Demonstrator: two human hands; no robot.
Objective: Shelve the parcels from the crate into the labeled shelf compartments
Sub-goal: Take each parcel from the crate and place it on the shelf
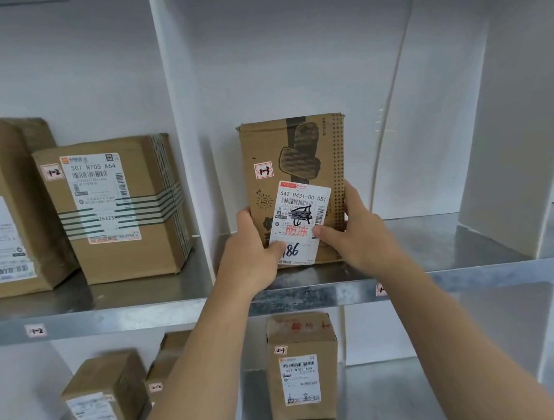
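Both hands grip the parcel (pixel 294 163) low down. The left hand (pixel 252 247) wraps the lower left edge w/ its thumb on the btm corner of the shipping label (pixel 301 208), and the right hand (pixel 355 234) is curled round the lower right edge, thumb on the label's other side. The parcel stands on the upper shelf (pixel 435 278) in the middle compartment, just right of the white divider (pixel 181 150) and set back a little from the front lip. Main risk: it's a thin, flat pkg on its narrow btm edge, so letting go before it has support behind would prob. tip it fwd off the lip or flat onto its face. Whether its top rests on the back wall can't be made out from this angle. A one-sided release could also twist it and slide it askew on the smooth metal. Second risk is a wrong slot. The handwritten sticker (pixel 263 170) on the parcel reads 1-3, but the shelf-edge tag (pixel 380 289) is half hidden by the right forearm, so it's worth a check vs. the 1-2 tag (pixel 36 330) further left. Orientation: long axis runs vertical, close to upright. The broad printed face and both labels point out toward the person, and the shipping label sits slightly skewed on it.
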